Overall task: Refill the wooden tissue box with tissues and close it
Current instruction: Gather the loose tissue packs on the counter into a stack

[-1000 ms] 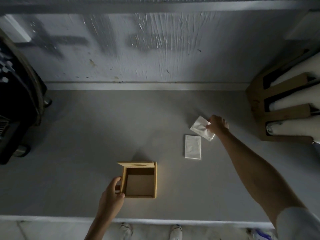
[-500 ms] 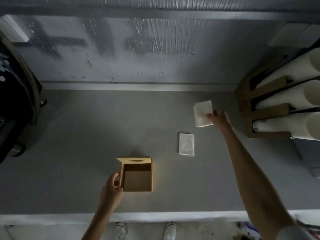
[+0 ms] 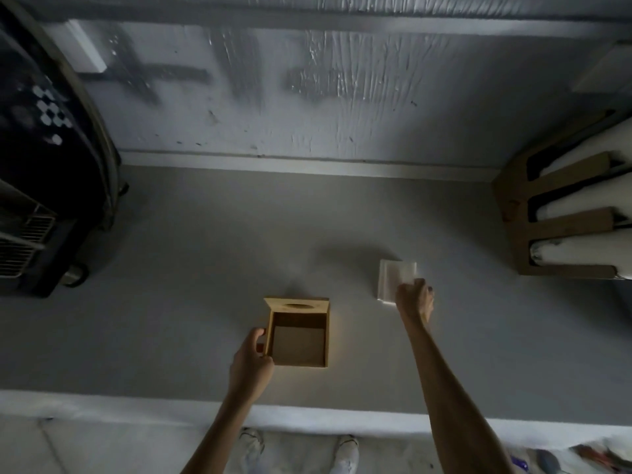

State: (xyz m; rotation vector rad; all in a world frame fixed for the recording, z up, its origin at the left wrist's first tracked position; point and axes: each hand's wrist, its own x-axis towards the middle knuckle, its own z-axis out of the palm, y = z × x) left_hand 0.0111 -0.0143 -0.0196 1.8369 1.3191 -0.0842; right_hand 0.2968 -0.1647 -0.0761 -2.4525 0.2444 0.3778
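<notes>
The wooden tissue box (image 3: 327,336) stands open and empty on the grey table, its lid (image 3: 297,305) with an oval slot tipped up at the far side. My left hand (image 3: 252,362) grips the box's left wall. To the right of the box lies a white stack of folded tissues (image 3: 393,277). My right hand (image 3: 414,299) pinches the stack's near right corner. I cannot tell whether the tissues it holds rest on the other stack or hang just above it.
A dark appliance on wheels (image 3: 37,186) fills the left side. A cardboard holder with white rolls (image 3: 564,220) stands at the right. A grey wall (image 3: 307,97) backs the table (image 3: 171,268). The table's white front edge (image 3: 102,405) runs below my arms.
My right hand has carried the lifted tissues back toward me and down, over the spot where the second stack lay. My left hand has stayed on the box.
</notes>
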